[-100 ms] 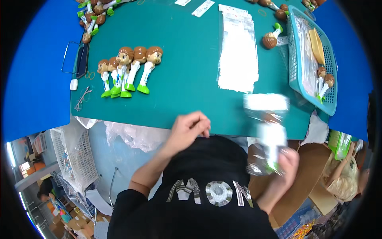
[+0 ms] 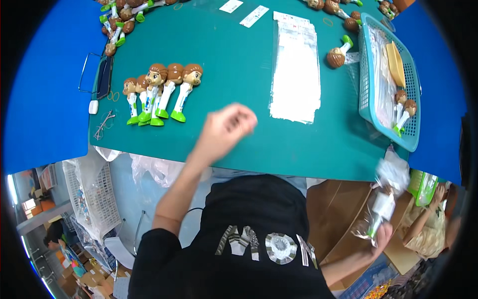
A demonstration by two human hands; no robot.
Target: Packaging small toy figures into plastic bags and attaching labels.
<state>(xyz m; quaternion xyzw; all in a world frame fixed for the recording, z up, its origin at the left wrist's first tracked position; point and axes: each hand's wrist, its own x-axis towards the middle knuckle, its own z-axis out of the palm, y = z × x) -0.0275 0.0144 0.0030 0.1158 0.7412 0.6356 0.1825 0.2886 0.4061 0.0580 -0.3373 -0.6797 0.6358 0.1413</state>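
My right hand (image 2: 382, 236) is out past the table's front edge on the right, above a brown cardboard box (image 2: 331, 209). It grips the green-footed end of a bagged toy figure (image 2: 383, 205), brown-haired and white-bodied in clear plastic, its head end pointing up and away. Over the near middle of the table hovers my left hand (image 2: 229, 125), fingers curled in, slightly blurred, with nothing visible in them. To its left several unbagged figures of the same kind (image 2: 157, 94) lie side by side. Beyond it to the right is a stack of flat clear bags (image 2: 296, 74).
A light-blue basket (image 2: 366, 79) on the table's right holds bags, a yellow scoop-like piece and two figures. One loose figure (image 2: 337, 57) lies beside it. More figures (image 2: 117, 30) are heaped far left. Eyeglasses (image 2: 103, 124) rest near the left edge. Another person's arm (image 2: 418, 224) shows at right.
My right hand has carried the bagged figure to the right, away from my body. My left hand has moved forward from the table's near edge to over the tabletop.
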